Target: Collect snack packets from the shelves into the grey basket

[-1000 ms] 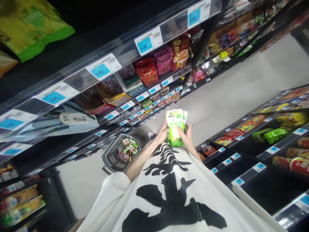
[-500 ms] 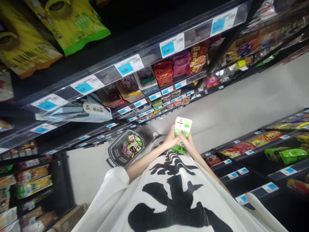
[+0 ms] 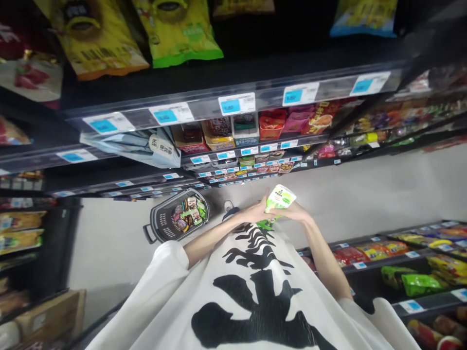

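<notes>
A white-and-green snack pouch (image 3: 280,197) is held in front of my body, tilted toward the right. My left hand (image 3: 257,211) grips its left edge, fingers closed and partly behind it. From the other side my right hand (image 3: 295,213) is closed on the pouch's lower right part. Green packaging (image 3: 267,224) shows below the hands; I cannot tell whether it belongs to the same pouch. On the floor to the left stands a dark grey shopping basket (image 3: 154,216) with several snack packs (image 3: 189,213) inside.
Ahead runs a dark shelf (image 3: 310,61) with price tags, yellow snack bags (image 3: 178,31) and small boxed snacks (image 3: 219,133). A blue-grey box (image 3: 134,146) juts from it. Low shelves with green bags (image 3: 422,284) flank the right. A cardboard box (image 3: 51,316) sits at lower left.
My view has turned, so the shelf looks more level. The pouch has tilted to the right, and my right hand and forearm have swung outward. Both hands keep hold of it.
</notes>
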